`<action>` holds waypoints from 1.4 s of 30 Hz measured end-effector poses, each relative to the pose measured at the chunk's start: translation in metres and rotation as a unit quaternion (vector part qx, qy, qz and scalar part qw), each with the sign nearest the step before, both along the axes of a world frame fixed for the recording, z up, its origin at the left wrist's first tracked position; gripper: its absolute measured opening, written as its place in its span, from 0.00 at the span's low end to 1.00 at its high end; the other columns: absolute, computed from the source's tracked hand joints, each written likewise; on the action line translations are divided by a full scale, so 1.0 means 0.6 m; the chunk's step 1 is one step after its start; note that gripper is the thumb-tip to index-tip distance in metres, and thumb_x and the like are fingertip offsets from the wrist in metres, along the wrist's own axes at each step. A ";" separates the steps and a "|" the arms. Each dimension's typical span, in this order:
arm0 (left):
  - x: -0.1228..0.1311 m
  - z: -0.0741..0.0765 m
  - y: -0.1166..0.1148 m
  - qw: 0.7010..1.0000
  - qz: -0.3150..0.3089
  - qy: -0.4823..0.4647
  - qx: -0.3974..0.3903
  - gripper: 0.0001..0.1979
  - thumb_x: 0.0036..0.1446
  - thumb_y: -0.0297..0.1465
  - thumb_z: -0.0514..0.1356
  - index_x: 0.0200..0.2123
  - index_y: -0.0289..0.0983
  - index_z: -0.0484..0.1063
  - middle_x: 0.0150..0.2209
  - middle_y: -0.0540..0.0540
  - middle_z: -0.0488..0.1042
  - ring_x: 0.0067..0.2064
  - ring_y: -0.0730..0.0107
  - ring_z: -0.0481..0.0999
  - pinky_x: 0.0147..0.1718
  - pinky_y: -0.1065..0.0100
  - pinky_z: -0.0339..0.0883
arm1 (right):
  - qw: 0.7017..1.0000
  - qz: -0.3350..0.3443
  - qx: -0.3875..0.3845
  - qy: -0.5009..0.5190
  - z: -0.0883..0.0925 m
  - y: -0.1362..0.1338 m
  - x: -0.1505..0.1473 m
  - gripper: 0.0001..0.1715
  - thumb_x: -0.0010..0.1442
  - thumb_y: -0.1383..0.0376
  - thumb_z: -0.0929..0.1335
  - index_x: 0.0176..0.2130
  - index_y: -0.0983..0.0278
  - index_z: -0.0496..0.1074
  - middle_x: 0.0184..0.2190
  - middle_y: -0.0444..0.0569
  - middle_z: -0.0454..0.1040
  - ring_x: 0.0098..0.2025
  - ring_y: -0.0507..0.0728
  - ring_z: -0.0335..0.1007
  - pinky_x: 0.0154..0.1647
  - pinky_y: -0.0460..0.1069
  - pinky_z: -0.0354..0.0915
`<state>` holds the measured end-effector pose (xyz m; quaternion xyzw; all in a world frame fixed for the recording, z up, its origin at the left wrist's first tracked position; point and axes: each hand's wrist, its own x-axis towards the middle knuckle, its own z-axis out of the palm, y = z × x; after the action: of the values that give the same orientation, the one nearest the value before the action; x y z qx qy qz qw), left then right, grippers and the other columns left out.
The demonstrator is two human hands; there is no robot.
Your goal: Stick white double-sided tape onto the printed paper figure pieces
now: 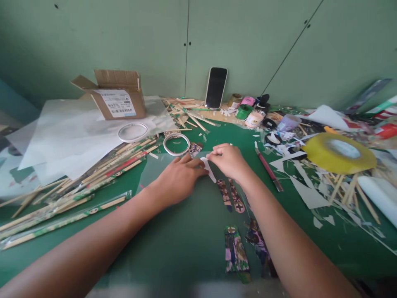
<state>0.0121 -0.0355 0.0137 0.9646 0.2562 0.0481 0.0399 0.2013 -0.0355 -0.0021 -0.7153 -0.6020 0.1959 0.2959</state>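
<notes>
Over the middle of the green mat (186,236), both hands are meeting on a white paper strip (211,174). The right hand (230,160) is pinching the strip's upper end between its fingertips. The left hand (177,179) is lying flat and loose, its fingertips touching the strip's left edge. Two patterned strips (231,198) are lying just below, beside the right wrist.

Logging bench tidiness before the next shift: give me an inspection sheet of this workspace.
Surface: green table, bare in the near middle.
Job's things: white paper strip, printed strips just below it.
Clutter: stick packets, cardboard box, yellow tape roll, red-handled tool, paper scraps.
Grippers: left hand flat, fingertips at the strip; right hand pinches it.
Cables: nothing seen.
Surroundings: green wall, phone leaning on it.
</notes>
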 end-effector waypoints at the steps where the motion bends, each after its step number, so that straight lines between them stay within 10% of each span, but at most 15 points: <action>1: 0.003 0.002 -0.009 1.000 0.009 0.027 0.013 0.25 0.59 0.19 0.49 0.55 0.41 0.72 0.57 0.46 0.71 0.53 0.56 0.70 0.51 0.56 0.65 | 1.000 -0.007 0.005 -0.008 -0.001 0.002 -0.003 0.14 0.51 0.65 0.70 0.17 0.60 0.73 0.33 0.49 0.78 0.42 0.62 0.73 0.50 0.61 0.64; 18: 0.020 -0.016 -0.051 0.990 0.073 0.100 0.069 0.25 0.64 0.25 0.46 0.64 0.35 0.61 0.62 0.41 0.66 0.54 0.54 0.68 0.44 0.56 0.67 | 0.991 -0.043 -0.023 -0.122 -0.009 0.004 -0.024 0.09 0.54 0.63 0.70 0.26 0.59 0.80 0.48 0.49 0.75 0.52 0.67 0.67 0.52 0.62 0.62; 42: 0.015 -0.009 -0.032 0.994 0.074 0.071 0.043 0.24 0.61 0.26 0.51 0.60 0.41 0.65 0.66 0.42 0.61 0.58 0.50 0.67 0.49 0.51 0.66 | 0.987 -0.057 0.087 -0.120 -0.047 0.011 0.001 0.07 0.56 0.60 0.70 0.33 0.61 0.71 0.38 0.52 0.71 0.45 0.65 0.66 0.49 0.59 0.61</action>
<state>0.0211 -0.0550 0.0081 0.9449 0.3266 -0.0064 -0.0231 0.2022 -0.0287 -0.0301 -0.7385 -0.6058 0.0381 0.2935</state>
